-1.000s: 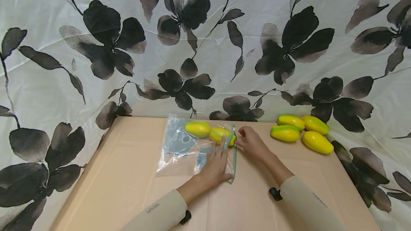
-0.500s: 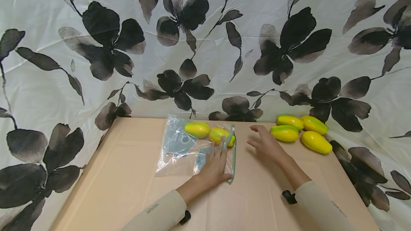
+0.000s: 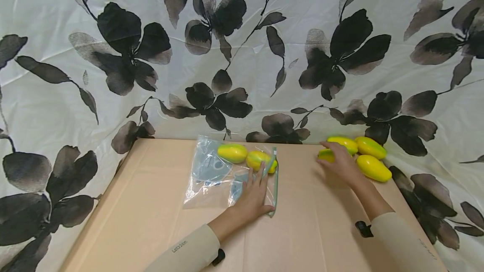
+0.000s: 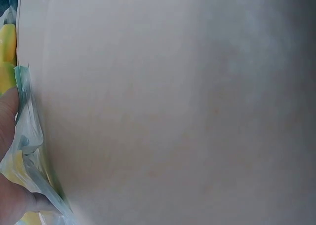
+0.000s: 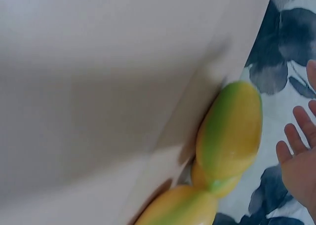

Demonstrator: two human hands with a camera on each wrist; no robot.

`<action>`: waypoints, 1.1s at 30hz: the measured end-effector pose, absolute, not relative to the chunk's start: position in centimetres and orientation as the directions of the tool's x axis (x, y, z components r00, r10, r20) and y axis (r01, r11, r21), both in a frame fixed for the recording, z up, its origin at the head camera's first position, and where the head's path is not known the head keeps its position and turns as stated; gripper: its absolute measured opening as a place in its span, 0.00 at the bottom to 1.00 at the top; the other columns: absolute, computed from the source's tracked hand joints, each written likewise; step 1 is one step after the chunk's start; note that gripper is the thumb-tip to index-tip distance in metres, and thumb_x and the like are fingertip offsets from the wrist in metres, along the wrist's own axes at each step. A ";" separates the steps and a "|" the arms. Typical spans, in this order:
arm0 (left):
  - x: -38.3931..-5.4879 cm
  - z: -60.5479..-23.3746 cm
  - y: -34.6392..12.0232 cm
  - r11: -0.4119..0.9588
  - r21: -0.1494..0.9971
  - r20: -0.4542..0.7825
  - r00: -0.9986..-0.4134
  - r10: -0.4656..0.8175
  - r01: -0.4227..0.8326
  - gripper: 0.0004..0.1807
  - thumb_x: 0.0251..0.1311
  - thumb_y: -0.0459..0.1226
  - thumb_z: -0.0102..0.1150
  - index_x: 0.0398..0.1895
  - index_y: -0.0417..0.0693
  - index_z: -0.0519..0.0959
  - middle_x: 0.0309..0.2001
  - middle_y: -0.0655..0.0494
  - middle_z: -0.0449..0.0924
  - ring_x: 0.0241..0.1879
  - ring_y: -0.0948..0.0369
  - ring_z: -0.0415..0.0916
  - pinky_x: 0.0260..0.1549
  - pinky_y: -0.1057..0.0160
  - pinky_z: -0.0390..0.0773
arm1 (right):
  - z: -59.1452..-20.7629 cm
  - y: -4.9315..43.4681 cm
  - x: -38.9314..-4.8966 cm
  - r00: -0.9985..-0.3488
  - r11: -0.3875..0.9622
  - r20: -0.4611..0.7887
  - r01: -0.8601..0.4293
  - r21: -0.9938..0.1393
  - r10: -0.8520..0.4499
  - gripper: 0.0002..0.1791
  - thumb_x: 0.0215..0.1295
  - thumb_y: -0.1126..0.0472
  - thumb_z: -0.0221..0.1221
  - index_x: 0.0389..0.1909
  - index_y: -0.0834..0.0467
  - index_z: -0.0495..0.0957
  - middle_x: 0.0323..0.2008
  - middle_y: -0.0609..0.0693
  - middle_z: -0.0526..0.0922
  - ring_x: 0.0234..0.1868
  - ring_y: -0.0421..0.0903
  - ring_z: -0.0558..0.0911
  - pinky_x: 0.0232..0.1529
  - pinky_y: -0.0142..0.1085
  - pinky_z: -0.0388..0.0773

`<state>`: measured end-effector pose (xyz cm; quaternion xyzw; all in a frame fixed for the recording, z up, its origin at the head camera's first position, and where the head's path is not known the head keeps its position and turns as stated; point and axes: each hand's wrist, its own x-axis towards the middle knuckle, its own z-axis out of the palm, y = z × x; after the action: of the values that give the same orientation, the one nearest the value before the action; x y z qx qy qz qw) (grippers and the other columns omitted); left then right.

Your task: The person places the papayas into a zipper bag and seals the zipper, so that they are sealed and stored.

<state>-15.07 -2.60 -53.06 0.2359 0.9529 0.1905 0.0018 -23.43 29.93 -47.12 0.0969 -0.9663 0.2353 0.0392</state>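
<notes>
A clear zip bag (image 3: 206, 192) with a blue-grey print lies on the board, its zip edge facing right. Two yellow-green mangoes (image 3: 232, 153) lie in it near the far side. My left hand (image 3: 247, 200) rests flat on the bag beside the zip edge, fingers spread. In the left wrist view, fingers (image 4: 7, 121) touch the bag at the left margin. My right hand (image 3: 342, 165) reaches over a mango (image 3: 325, 155) of the group at right and hides most of it. The right wrist view has the fingers (image 5: 296, 138) extended and apart beside a mango (image 5: 229, 131).
Other mangoes lie close together at the far right corner, among them a back one (image 3: 342, 142) and a front one (image 3: 374, 168). The tan board (image 3: 151, 221) ends at a floral cloth (image 3: 264, 53) behind and at the sides.
My right hand has left the bag's zip edge and moved right to the mango group, covering the nearest left one. My left hand and the bag have stayed in place.
</notes>
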 end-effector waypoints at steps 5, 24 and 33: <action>-15.0 -53.0 -2.6 0.817 0.370 0.076 -0.891 0.448 0.442 0.69 0.41 0.60 0.72 0.77 0.44 0.40 0.78 0.50 0.22 0.73 0.33 0.40 0.54 0.29 0.67 | -47.1 31.7 -23.9 -0.975 0.877 0.133 -0.217 -0.429 -0.176 0.39 0.56 0.47 0.67 0.65 0.61 0.68 0.62 0.64 0.72 0.65 0.66 0.65 0.64 0.65 0.57; -15.0 -53.0 -2.5 0.822 0.360 0.072 -0.891 0.448 0.442 0.67 0.41 0.61 0.72 0.77 0.43 0.43 0.78 0.50 0.23 0.74 0.33 0.40 0.54 0.29 0.67 | -48.9 34.9 -24.7 -0.990 0.967 0.021 -0.142 -0.210 -0.141 0.43 0.50 0.50 0.71 0.64 0.64 0.66 0.60 0.71 0.65 0.57 0.72 0.62 0.58 0.65 0.62; -15.0 -53.0 -2.6 0.824 0.356 0.065 -0.891 0.449 0.441 0.67 0.41 0.61 0.71 0.77 0.43 0.42 0.78 0.50 0.22 0.74 0.33 0.39 0.54 0.29 0.68 | -49.6 34.7 -24.5 -0.990 0.971 0.040 -0.139 -0.196 -0.134 0.43 0.50 0.52 0.71 0.63 0.65 0.65 0.60 0.71 0.65 0.55 0.71 0.61 0.55 0.64 0.64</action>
<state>-15.00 -2.60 -53.01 0.2330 0.9548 0.1840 0.0107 -24.55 34.71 -49.62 0.0687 -0.9926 0.0994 0.0131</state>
